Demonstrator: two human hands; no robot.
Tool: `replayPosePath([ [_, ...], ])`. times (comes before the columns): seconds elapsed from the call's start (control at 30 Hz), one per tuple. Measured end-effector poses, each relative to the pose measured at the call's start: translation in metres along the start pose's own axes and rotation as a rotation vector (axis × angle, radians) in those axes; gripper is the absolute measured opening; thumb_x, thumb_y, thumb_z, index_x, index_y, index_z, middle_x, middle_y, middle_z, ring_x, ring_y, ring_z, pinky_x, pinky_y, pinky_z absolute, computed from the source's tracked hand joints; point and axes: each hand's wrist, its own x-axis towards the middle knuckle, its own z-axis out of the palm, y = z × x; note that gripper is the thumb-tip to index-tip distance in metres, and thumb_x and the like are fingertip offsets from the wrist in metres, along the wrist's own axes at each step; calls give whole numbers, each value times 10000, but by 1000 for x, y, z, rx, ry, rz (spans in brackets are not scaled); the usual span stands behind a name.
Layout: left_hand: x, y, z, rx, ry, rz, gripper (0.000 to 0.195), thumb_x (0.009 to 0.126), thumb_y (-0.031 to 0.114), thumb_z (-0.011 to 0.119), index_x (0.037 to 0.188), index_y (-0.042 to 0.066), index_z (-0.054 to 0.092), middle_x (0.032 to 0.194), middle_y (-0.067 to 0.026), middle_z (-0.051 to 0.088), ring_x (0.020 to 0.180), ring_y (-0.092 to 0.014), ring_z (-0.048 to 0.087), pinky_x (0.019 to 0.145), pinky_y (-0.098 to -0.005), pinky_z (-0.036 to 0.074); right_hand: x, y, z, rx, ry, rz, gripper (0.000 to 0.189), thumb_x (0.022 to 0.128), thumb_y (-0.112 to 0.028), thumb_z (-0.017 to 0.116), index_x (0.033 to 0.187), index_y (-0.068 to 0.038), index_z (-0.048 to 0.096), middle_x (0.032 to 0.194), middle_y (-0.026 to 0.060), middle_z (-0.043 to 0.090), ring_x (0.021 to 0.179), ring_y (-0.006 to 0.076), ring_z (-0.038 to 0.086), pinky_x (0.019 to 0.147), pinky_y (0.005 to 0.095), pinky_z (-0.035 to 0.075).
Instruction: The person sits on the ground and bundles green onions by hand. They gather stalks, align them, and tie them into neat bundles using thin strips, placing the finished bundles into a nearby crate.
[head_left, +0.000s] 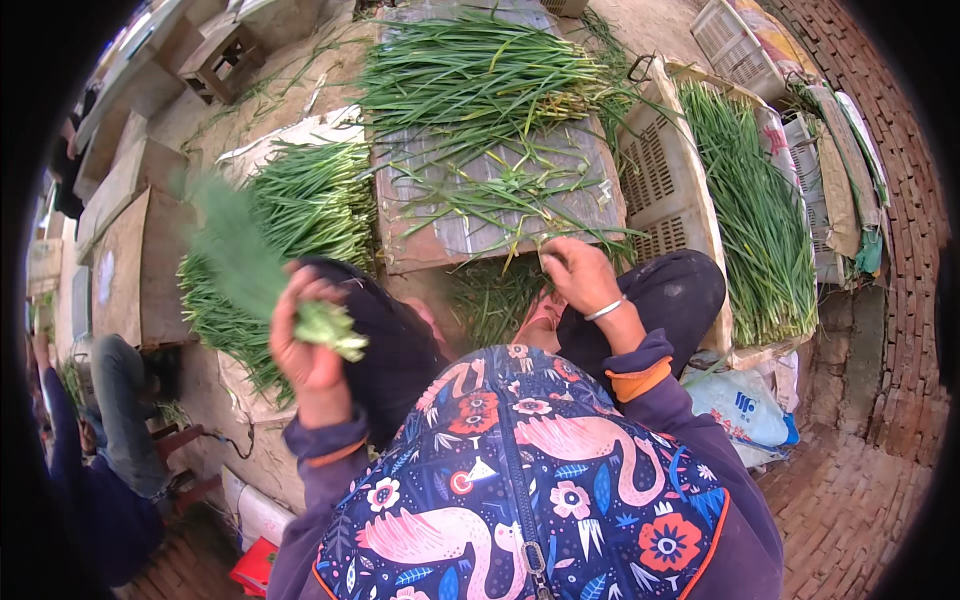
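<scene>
My left hand (307, 330) is closed around a bunch of green garlic chives (244, 255), blurred by motion, with pale cut ends toward my knee. Beyond it, a heap of chives (311, 199) lies on a white sheet on the ground. My right hand (577, 274) is at the near edge of a low wooden board (420, 251), fingers bent together; whether a small thing is pinched there cannot be told. Loose leaves (495, 195) are scattered on the board, and a large pile of chives (480, 75) covers its far part.
To the right stands a plastic crate (652, 165) holding upright-packed chives (750, 217). A white bag (739, 409) lies near it. Leaf scraps (499, 300) are between my feet. A small wooden stool (221, 60) and boxes (142, 270) stand left. Another person (124, 412) sits at far left.
</scene>
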Motion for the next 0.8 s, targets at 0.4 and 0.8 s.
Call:
replayPosePath([
  [0.4,-305,228,-188,474,958,795,158,799,44,617,938,-24,651,850,-117,651,771,-251,636,731,-348,529,52,26,0,-148,93,51,187,781,-226,643,888,-73,655,834,146,612,818,340,600,719,421,474],
  [0.8,-244,239,-130,403,785,961,306,845,-11,596,1146,-56,569,1055,-128,629,868,-197,606,795,-325,512,40,-10,-33,269,143,152,175,778,-158,677,864,-8,653,791,89,622,644,170,606,616,297,482],
])
